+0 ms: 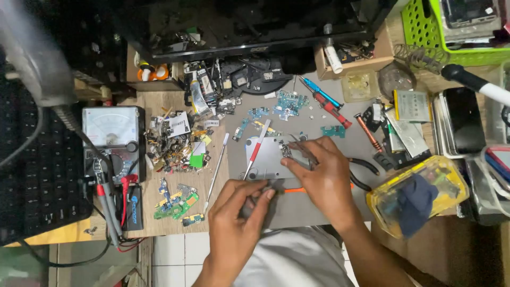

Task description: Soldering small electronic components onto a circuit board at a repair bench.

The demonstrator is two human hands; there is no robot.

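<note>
My left hand (239,218) is closed around a small dark tool at the near edge of a grey work mat (297,207). Its fingertips touch the lower edge of a grey metal plate (265,159) lying on the mat. My right hand (321,178) grips thin metal tweezers (298,142), whose tips rest on a small circuit part (286,151) on top of the plate. A red and white pen-shaped tool (258,146) lies across the plate's left side. An orange-handled tool (293,190) lies under my right palm.
An analog multimeter (111,135) with red and black leads sits at left beside a pile of small parts (178,143). Green circuit boards (178,204), blue boards (289,102), screwdrivers (329,103), black pliers (364,172), a yellow plastic box (419,196), a phone (463,119) and a green basket (451,32) surround the mat.
</note>
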